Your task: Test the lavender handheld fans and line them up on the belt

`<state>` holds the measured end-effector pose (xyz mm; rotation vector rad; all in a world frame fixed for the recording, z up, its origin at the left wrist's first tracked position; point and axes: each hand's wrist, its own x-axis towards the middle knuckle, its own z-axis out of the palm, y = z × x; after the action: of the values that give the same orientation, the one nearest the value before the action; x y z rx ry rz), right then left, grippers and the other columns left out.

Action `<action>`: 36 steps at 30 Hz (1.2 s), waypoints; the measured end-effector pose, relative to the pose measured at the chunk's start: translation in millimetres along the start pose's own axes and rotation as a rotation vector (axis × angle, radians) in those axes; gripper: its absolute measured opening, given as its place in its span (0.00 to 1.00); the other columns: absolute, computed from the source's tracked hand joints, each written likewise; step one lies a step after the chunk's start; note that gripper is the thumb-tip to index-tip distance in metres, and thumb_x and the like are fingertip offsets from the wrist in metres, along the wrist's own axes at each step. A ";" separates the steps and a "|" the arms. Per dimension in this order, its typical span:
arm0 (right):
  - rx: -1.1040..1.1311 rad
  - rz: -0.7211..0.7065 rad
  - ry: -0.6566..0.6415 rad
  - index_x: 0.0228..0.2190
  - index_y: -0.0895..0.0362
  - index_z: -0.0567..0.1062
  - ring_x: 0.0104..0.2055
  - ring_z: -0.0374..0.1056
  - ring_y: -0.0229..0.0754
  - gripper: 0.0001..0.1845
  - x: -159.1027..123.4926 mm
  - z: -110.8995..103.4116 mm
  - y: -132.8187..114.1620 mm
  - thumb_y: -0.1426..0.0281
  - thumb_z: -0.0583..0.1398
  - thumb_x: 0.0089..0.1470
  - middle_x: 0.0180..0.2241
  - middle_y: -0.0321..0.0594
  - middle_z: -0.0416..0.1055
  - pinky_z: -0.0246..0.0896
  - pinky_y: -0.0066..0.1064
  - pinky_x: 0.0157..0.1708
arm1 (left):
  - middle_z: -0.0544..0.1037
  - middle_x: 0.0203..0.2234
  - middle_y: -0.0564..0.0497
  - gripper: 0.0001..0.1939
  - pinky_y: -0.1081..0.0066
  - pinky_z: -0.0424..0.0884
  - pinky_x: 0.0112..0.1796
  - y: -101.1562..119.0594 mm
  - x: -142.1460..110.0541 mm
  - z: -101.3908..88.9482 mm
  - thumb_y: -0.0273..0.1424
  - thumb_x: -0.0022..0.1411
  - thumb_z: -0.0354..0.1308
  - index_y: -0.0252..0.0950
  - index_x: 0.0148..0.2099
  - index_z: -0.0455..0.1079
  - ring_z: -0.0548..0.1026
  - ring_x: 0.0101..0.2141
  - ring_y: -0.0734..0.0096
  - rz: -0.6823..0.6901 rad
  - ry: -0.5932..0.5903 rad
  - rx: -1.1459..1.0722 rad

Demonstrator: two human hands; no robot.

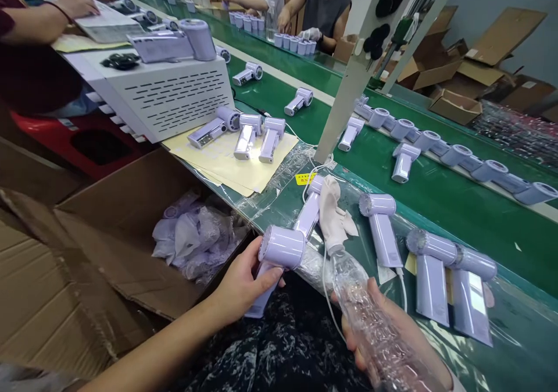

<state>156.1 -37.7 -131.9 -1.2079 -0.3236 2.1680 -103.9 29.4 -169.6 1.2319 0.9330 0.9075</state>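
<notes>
Head view, left hand: wrapped around the grip of a lilac handheld fan [283, 245], thumb across the front; the left hand [242, 284] bears it above the lap, just off the bench edge.
Right hand: fingers closed about a clear plastic bottle [368, 316]; the right hand [399, 319] points its neck, under a limp white cover [333, 211], over the bench.
Bench: a cabled fan [382, 229] and an uncabled-looking pair [431, 275] lie right of the bottle.
Yellow sheets [248, 177]: three more fans rest there, beside the vented white box [178, 98].
Carton [100, 252]: lilac pieces in filmy bags [196, 238] lie inside.
Progress: one fan seems mid-handling, apart from the cover; those around it look unbagged, though whether they have been handled cannot be told.
</notes>
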 end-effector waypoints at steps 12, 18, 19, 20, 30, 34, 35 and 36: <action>-0.939 -1.334 0.311 0.48 0.58 0.69 0.42 0.76 0.51 0.31 25.6 99.0 -164.3 0.48 0.65 0.55 0.40 0.47 0.76 0.71 0.46 0.45 | 0.78 0.33 0.50 0.29 0.70 0.73 0.27 14.3 -11.2 -3.5 0.52 0.58 0.65 0.35 0.45 0.61 0.78 0.25 0.70 -0.074 0.069 -0.320; -1.209 -1.445 0.337 0.61 0.54 0.57 0.55 0.71 0.59 0.45 113.3 141.7 -192.2 0.49 0.68 0.52 0.53 0.53 0.73 0.63 0.56 0.57 | 0.78 0.32 0.50 0.29 0.71 0.72 0.27 12.1 -28.4 -6.5 0.53 0.59 0.64 0.35 0.46 0.60 0.77 0.25 0.71 -0.082 0.140 -0.316; -1.267 -1.406 0.351 0.62 0.56 0.57 0.53 0.71 0.61 0.45 120.0 137.5 -192.5 0.49 0.67 0.53 0.52 0.55 0.74 0.63 0.59 0.55 | 0.78 0.32 0.50 0.29 0.71 0.72 0.27 10.3 -29.5 -7.7 0.53 0.58 0.64 0.35 0.46 0.60 0.77 0.25 0.71 -0.096 0.148 -0.312; -1.319 -1.374 0.371 0.63 0.59 0.57 0.53 0.72 0.62 0.45 121.9 130.7 -192.8 0.51 0.66 0.54 0.51 0.58 0.75 0.64 0.60 0.53 | 0.78 0.32 0.50 0.30 0.71 0.72 0.27 8.6 -30.1 -8.8 0.53 0.58 0.65 0.35 0.46 0.60 0.77 0.25 0.71 -0.108 0.151 -0.308; -1.925 -1.680 0.145 0.36 0.52 0.79 0.61 0.64 0.61 0.08 66.2 36.2 -151.8 0.75 0.60 0.61 0.56 0.49 0.71 0.64 0.63 0.56 | 0.78 0.30 0.51 0.31 0.73 0.72 0.23 29.6 -5.9 5.9 0.53 0.54 0.66 0.36 0.45 0.60 0.76 0.22 0.72 -0.187 0.071 -0.386; -1.859 -1.757 0.250 0.33 0.55 0.76 0.60 0.66 0.60 0.10 53.6 19.1 -137.6 0.77 0.58 0.64 0.52 0.52 0.73 0.65 0.62 0.55 | 0.78 0.29 0.51 0.31 0.74 0.72 0.23 40.3 -1.2 26.2 0.51 0.54 0.67 0.36 0.46 0.58 0.76 0.22 0.72 -0.163 -0.069 -0.437; -1.795 -1.744 0.316 0.35 0.55 0.76 0.60 0.66 0.60 0.09 43.7 16.6 -133.2 0.76 0.58 0.64 0.52 0.51 0.74 0.64 0.62 0.55 | 0.78 0.29 0.51 0.31 0.75 0.72 0.23 41.7 -1.3 31.1 0.51 0.55 0.67 0.37 0.46 0.58 0.77 0.21 0.71 -0.153 -0.095 -0.451; -1.700 -1.713 0.384 0.36 0.54 0.76 0.59 0.67 0.59 0.08 32.2 14.4 -127.2 0.75 0.58 0.65 0.52 0.49 0.74 0.64 0.61 0.56 | 0.78 0.29 0.51 0.30 0.75 0.72 0.23 42.6 -1.5 36.0 0.51 0.56 0.66 0.37 0.47 0.58 0.77 0.21 0.71 -0.145 -0.118 -0.466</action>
<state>183.2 82.1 -83.5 -1.0336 -2.1451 -0.1887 -73.3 20.2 -123.8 0.7990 0.6586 0.8649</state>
